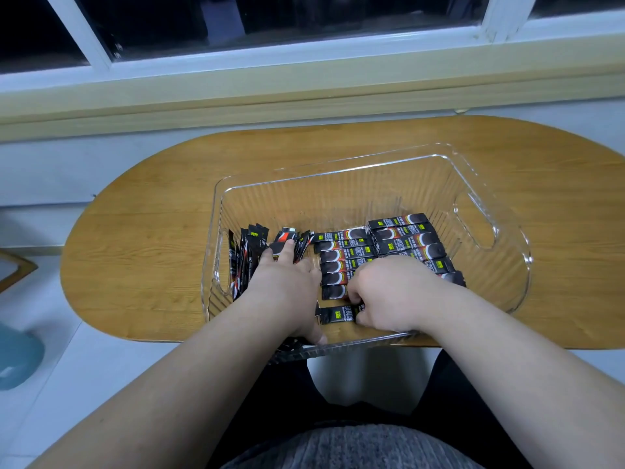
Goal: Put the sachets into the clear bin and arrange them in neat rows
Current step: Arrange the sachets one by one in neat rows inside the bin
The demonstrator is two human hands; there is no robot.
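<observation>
Head view: on a wooden table [135,231], a clear bin [338,194] holds sachets [345,255], flat rows at its middle and right, a bundle [245,262] on edge at its left end. The left hand [287,282], fingers straight, steadies the bundle; the right hand [389,289] pinches one sachet [338,315] by the front wall, apparently extending a row.

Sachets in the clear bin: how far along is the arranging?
Done: all visible sachets are in the clear bin, and two flat rows lie side by side. In hand: the right hand pinches a sachet at one row's near end. Left: the jumbled bunch under the left hand needs laying flat.
</observation>
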